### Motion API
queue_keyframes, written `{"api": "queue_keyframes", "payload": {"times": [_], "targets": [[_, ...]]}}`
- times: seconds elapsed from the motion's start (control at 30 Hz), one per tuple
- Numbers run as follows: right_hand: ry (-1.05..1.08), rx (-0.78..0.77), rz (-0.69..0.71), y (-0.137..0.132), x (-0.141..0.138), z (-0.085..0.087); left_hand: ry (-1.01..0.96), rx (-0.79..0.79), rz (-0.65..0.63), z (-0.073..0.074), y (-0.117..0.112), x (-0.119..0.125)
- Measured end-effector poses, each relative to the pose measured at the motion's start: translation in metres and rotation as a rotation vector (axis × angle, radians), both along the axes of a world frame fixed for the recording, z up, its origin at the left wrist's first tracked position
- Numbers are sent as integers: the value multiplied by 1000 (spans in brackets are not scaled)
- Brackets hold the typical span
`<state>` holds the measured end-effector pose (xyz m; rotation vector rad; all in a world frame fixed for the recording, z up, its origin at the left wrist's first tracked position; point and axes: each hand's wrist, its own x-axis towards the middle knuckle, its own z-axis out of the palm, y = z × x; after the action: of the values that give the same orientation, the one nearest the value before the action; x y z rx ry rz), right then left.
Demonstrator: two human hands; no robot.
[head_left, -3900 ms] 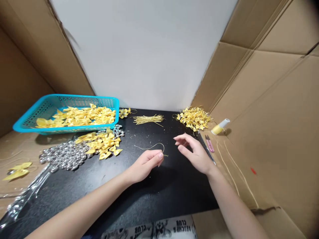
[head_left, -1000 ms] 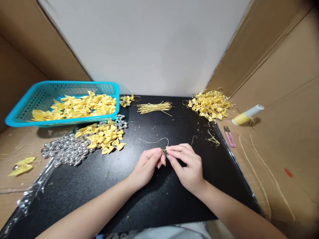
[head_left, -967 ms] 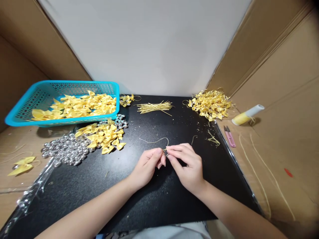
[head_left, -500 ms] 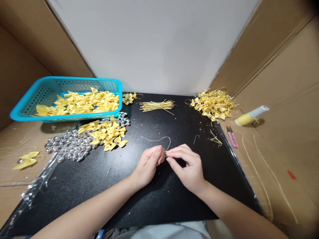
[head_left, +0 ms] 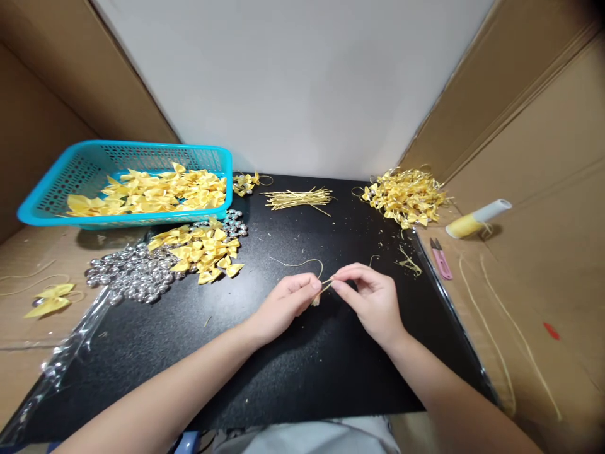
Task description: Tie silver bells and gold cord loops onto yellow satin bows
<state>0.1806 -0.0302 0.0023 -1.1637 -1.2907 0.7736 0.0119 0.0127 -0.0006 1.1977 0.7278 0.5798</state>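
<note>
- Cord (head_left: 322, 268), thin and yellow: suspended above the black table (head_left: 265, 372), its working part lying in the gap between the two hands.
- Blue basket (head_left: 142, 219): far left on the worktop, holding yellow bows and well apart from the cord.
- Right hand (head_left: 373, 302): on the right of the gap, its thumb and forefinger pinched together on the cord.
- Left hand (head_left: 288, 299): on the opposite side, its thumb and forefinger likewise clamped on the cord; neither hand is nearer, since both touch it.
- String bundle (head_left: 300, 198): beyond the hands, near the back wall, its long axis running left to right.
- Free length of the cord: arcs away from the body, then leftward past the left fingertips; whether its end rests on the worktop cannot be told.
- Pink clippers (head_left: 442, 260): right of the right hand, untouched, blades pointing away from the body.
- Short span between the fingertips: two strands, running left to right and rising slightly toward the right; any knot is too small to make out.
</note>
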Motion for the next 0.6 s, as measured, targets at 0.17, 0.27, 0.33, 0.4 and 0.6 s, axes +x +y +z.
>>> {"api": "queue_keyframes", "payload": {"times": [0.17, 0.27, 0.33, 0.4, 0.6], "targets": [[-120, -79, -37, 4, 6, 0, -107, -165, 34, -5, 2, -1], [-262, -66, 11, 4, 5, 2, -179, -230, 102, -4, 1, 1], [-342, -41, 50, 3, 4, 4, -213, -241, 169, -2, 1, 2], [-393, -5, 77, 1, 2, 6, -208, -217, 232, -2, 1, 3], [-451, 121, 118, -3, 3, 11, 43, 82, 180, -5, 2, 1]]}}
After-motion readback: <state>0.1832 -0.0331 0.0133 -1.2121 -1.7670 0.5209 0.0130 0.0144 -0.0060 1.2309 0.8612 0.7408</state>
